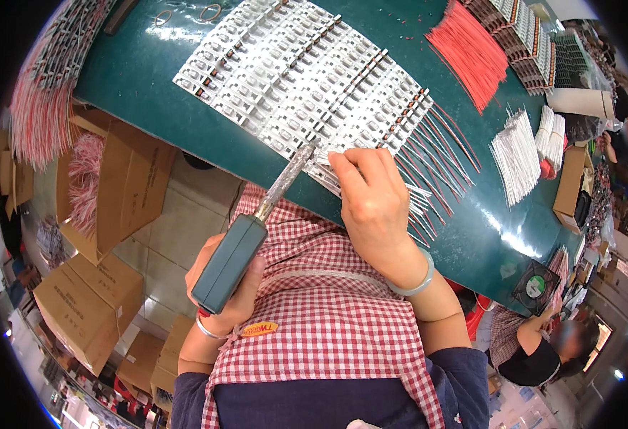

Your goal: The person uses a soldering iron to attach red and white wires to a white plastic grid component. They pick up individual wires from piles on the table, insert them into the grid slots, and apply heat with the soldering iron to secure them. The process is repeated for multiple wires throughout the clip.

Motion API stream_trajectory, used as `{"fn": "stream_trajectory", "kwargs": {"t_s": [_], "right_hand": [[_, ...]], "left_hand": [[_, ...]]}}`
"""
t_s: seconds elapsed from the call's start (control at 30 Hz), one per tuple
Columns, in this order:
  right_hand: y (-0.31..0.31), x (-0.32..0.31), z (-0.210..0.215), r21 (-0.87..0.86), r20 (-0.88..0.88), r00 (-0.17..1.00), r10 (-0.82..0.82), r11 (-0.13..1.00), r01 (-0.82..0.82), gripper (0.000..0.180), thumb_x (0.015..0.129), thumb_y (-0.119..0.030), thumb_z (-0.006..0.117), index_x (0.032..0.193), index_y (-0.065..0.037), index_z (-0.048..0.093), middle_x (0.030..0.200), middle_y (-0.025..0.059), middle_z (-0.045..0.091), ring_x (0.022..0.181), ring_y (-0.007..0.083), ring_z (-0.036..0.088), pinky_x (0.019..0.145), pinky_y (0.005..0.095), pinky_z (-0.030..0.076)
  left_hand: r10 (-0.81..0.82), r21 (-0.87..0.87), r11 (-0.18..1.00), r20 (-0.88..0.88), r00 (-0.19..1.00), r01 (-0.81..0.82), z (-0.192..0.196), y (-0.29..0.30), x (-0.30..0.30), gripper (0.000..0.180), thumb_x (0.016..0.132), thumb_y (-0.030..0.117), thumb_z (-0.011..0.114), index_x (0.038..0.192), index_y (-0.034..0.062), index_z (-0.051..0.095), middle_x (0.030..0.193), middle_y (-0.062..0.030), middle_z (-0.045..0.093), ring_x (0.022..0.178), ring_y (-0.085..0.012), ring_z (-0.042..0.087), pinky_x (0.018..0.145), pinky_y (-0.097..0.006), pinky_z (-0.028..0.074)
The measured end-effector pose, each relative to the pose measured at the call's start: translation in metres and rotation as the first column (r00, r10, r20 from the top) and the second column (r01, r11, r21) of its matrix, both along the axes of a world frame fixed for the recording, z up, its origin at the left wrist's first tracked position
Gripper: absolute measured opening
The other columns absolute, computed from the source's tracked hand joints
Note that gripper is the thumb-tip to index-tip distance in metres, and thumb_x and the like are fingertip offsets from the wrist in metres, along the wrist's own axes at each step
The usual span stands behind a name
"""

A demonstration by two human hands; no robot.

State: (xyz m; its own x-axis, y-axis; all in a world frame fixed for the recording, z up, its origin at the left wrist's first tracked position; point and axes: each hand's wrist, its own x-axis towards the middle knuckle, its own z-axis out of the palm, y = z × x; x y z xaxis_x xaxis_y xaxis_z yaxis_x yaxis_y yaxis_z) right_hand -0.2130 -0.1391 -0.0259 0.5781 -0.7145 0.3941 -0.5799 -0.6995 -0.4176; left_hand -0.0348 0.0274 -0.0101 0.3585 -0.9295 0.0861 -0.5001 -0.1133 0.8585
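Observation:
My left hand (224,279) is wrapped around the dark green handle of a soldering gun (232,261). Its metal barrel slants up and away, the tip reaching the near edge of a panel of white circuit boards (278,79) on the table. Close to that tip, the thumb and fingers of my right hand (371,200) are pinched together over the panel edge; whatever lies between them is too small to make out. Red and white wires (439,161) fan out from the panel's right side, some passing beside my right hand.
The panel lies on a green table (142,86). To the right are bundles of red wires (468,53) and white wires (514,157), with stacked boards (518,43) behind. Cardboard boxes (89,307) stand at lower left. Another person (543,343) sits at far right beside a black fan (536,286).

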Motion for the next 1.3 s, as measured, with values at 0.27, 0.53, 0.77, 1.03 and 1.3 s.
{"fn": "stream_trajectory", "kwargs": {"t_s": [0.27,0.53,0.77,1.03,1.3], "right_hand": [[-0.008,-0.004,0.000,-0.036,0.064,0.997,-0.039,0.998,0.042,0.034,0.067,0.005,0.064,0.101,0.004,0.066,0.092,0.0109,0.059,0.082,0.0261,0.056,0.066,0.0345,0.049],[-0.009,-0.003,-0.004,-0.037,0.030,0.999,-0.038,0.999,0.039,0.033,0.068,0.002,0.065,0.100,0.004,0.067,0.091,0.0102,0.060,0.081,0.0259,0.056,0.066,0.0343,0.049],[-0.009,-0.002,-0.004,-0.041,0.029,0.999,-0.039,0.998,0.040,0.031,0.067,0.002,0.065,0.098,0.004,0.067,0.090,0.0097,0.060,0.080,0.0254,0.056,0.065,0.0342,0.048],[-0.010,-0.002,-0.004,-0.047,0.016,0.999,-0.035,0.998,0.036,0.031,0.068,0.001,0.065,0.098,0.005,0.067,0.090,0.0098,0.059,0.080,0.0251,0.055,0.065,0.0340,0.047],[-0.010,0.000,-0.001,-0.024,0.020,0.999,-0.044,0.999,0.044,0.030,0.068,0.002,0.065,0.098,0.005,0.067,0.090,0.0100,0.059,0.081,0.0254,0.056,0.065,0.0342,0.047]], "left_hand": [[-0.022,-0.014,1.000,0.018,1.000,0.022,-0.002,-0.008,0.000,0.027,0.075,-0.002,0.076,0.100,-0.0069,0.068,0.096,-0.0168,0.069,0.084,-0.0283,0.070,0.073,-0.034,0.056],[-0.065,-0.062,0.996,0.063,0.996,0.068,0.006,-0.024,-0.002,0.024,0.075,-0.002,0.076,0.096,-0.0059,0.067,0.091,-0.0150,0.068,0.078,-0.0260,0.069,0.070,-0.032,0.055],[-0.041,-0.050,0.998,0.059,0.997,0.044,0.006,-0.029,-0.007,0.022,0.073,-0.003,0.076,0.092,-0.0046,0.067,0.088,-0.0134,0.067,0.075,-0.0248,0.068,0.067,-0.031,0.054],[-0.078,-0.081,0.993,0.147,0.986,0.090,0.007,-0.030,-0.004,0.021,0.070,-0.005,0.076,0.089,-0.0046,0.068,0.085,-0.0137,0.066,0.072,-0.0248,0.068,0.062,-0.031,0.054],[-0.033,-0.091,0.995,0.164,0.986,0.048,0.005,-0.022,-0.002,0.024,0.070,-0.006,0.075,0.093,-0.0068,0.069,0.092,-0.0169,0.068,0.080,-0.0286,0.071,0.068,-0.032,0.057]]}}
